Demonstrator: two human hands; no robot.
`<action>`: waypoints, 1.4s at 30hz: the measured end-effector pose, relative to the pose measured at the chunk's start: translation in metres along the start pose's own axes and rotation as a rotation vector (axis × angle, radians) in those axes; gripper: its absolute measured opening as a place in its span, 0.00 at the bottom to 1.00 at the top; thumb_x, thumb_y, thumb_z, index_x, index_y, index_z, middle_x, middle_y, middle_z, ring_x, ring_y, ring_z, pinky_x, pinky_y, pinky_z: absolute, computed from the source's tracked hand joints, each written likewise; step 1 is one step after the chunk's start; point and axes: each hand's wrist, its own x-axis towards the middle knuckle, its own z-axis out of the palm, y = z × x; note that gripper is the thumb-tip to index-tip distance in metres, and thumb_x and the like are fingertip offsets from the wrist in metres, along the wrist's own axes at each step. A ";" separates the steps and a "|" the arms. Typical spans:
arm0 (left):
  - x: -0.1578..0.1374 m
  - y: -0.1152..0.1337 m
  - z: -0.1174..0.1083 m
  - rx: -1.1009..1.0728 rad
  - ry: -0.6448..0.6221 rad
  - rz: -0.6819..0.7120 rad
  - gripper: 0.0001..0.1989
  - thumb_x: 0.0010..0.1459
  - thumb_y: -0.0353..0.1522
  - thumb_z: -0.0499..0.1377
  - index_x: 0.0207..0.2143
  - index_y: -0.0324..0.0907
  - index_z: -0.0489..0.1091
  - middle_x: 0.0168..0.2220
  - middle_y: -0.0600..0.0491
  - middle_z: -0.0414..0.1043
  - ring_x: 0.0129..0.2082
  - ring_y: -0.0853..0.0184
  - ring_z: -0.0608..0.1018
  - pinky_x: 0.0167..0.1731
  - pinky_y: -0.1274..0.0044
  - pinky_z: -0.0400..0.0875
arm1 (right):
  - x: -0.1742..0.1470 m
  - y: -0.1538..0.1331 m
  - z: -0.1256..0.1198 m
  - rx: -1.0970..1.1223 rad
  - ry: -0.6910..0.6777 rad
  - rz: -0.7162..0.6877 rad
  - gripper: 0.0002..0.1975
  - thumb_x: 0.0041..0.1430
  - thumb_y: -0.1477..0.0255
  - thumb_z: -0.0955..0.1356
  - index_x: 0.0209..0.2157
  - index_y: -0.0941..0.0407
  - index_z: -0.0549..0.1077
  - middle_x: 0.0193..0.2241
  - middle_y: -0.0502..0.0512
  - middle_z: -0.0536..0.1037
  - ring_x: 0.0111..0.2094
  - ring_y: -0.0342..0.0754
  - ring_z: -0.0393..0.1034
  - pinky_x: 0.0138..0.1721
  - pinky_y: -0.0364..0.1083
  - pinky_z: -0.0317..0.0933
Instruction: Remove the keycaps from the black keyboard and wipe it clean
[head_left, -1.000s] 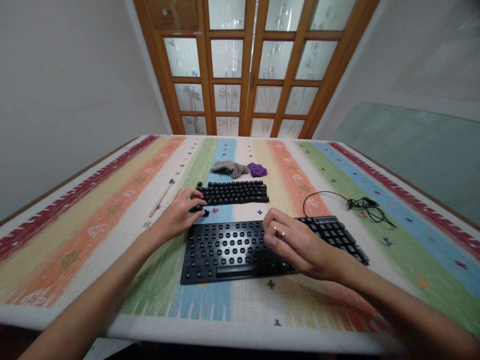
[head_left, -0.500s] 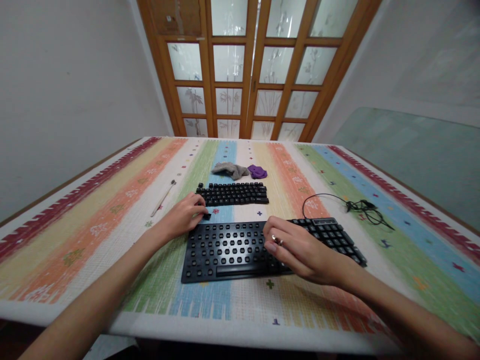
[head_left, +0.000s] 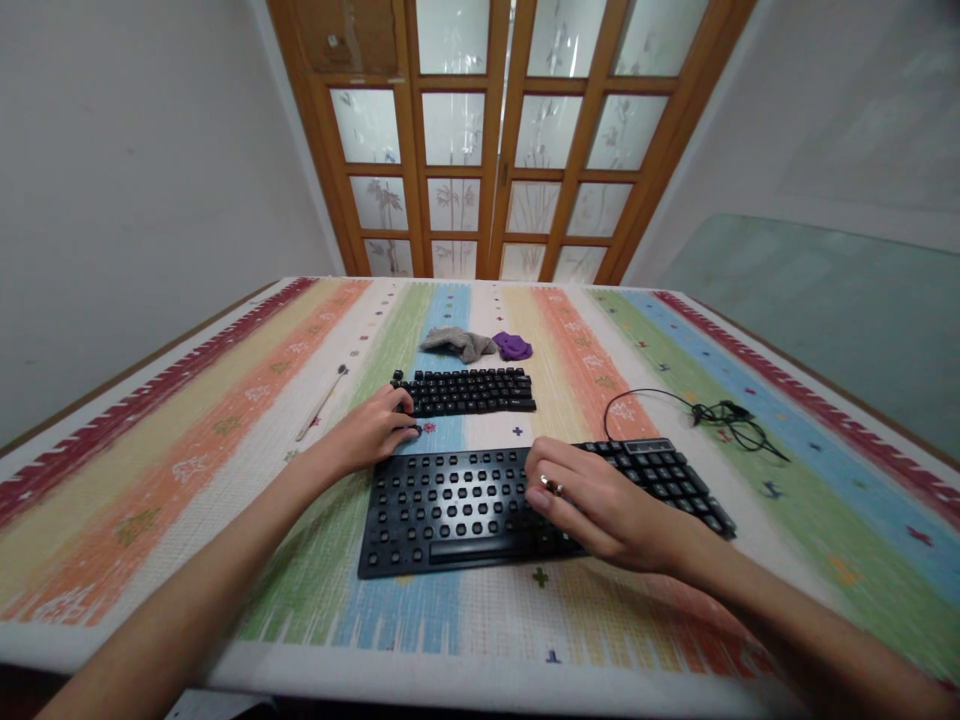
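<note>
My left hand [head_left: 379,428] is at the near left corner of a block of loose black keycaps [head_left: 472,393] laid out in rows. Its fingers are curled, with a small black keycap [head_left: 419,429] mostly hidden at the thumb tip. Below lies a black keyboard [head_left: 442,500], its left and middle keys bare down to the stems, apart from the long space bar [head_left: 480,547]. My right hand [head_left: 592,500], a ring on one finger, is closed over the keyboard right of the bare stems. What its fingertips grip is hidden. Keys still sit on the number pad [head_left: 679,480].
A thin brush [head_left: 322,402] lies to the left on the striped tablecloth [head_left: 247,470]. Behind the keycaps are a grey cloth [head_left: 459,344] and a purple cloth [head_left: 513,346]. The keyboard's coiled cable [head_left: 727,415] lies at right. Wooden glass doors [head_left: 487,150] stand beyond the table.
My left thumb now covers more of the small keycap, which showed more plainly before. My right hand stays almost in place over the keyboard. The whole view has shifted slightly.
</note>
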 end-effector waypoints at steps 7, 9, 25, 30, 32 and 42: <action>0.005 0.001 -0.003 0.070 -0.045 0.028 0.11 0.61 0.29 0.54 0.31 0.41 0.77 0.44 0.47 0.68 0.44 0.60 0.69 0.46 0.67 0.69 | -0.001 0.001 0.000 0.018 0.014 -0.007 0.14 0.72 0.71 0.56 0.30 0.56 0.63 0.29 0.55 0.67 0.30 0.46 0.60 0.32 0.45 0.61; 0.006 0.002 -0.004 0.079 -0.052 0.019 0.11 0.61 0.29 0.54 0.30 0.41 0.76 0.44 0.46 0.67 0.44 0.60 0.69 0.47 0.67 0.69 | -0.001 0.002 0.000 0.019 0.007 -0.004 0.14 0.72 0.71 0.56 0.30 0.56 0.63 0.29 0.55 0.67 0.30 0.46 0.60 0.33 0.45 0.61; 0.008 0.002 -0.003 0.066 -0.042 0.001 0.11 0.60 0.28 0.54 0.28 0.41 0.75 0.47 0.47 0.66 0.48 0.58 0.68 0.51 0.64 0.68 | -0.002 0.001 0.001 0.049 0.023 0.001 0.14 0.71 0.72 0.56 0.31 0.57 0.63 0.30 0.55 0.67 0.30 0.45 0.60 0.33 0.45 0.60; 0.007 0.006 -0.008 0.078 0.002 -0.006 0.10 0.62 0.29 0.56 0.31 0.39 0.76 0.47 0.46 0.64 0.48 0.58 0.68 0.51 0.64 0.68 | -0.002 0.003 0.003 0.053 0.030 -0.005 0.14 0.71 0.72 0.56 0.31 0.57 0.63 0.30 0.56 0.67 0.31 0.46 0.60 0.34 0.45 0.60; 0.007 0.006 -0.008 0.075 0.014 0.002 0.09 0.62 0.29 0.56 0.32 0.40 0.76 0.46 0.46 0.64 0.47 0.58 0.69 0.50 0.64 0.69 | -0.002 0.002 0.003 0.054 0.027 -0.002 0.14 0.72 0.72 0.56 0.31 0.57 0.64 0.30 0.56 0.67 0.31 0.46 0.60 0.34 0.45 0.60; 0.005 0.006 -0.009 0.049 -0.009 0.032 0.07 0.58 0.31 0.59 0.35 0.39 0.77 0.46 0.46 0.65 0.46 0.59 0.69 0.50 0.64 0.69 | -0.002 0.002 0.003 0.047 0.027 -0.005 0.14 0.72 0.72 0.56 0.31 0.57 0.64 0.30 0.56 0.67 0.31 0.46 0.60 0.34 0.45 0.61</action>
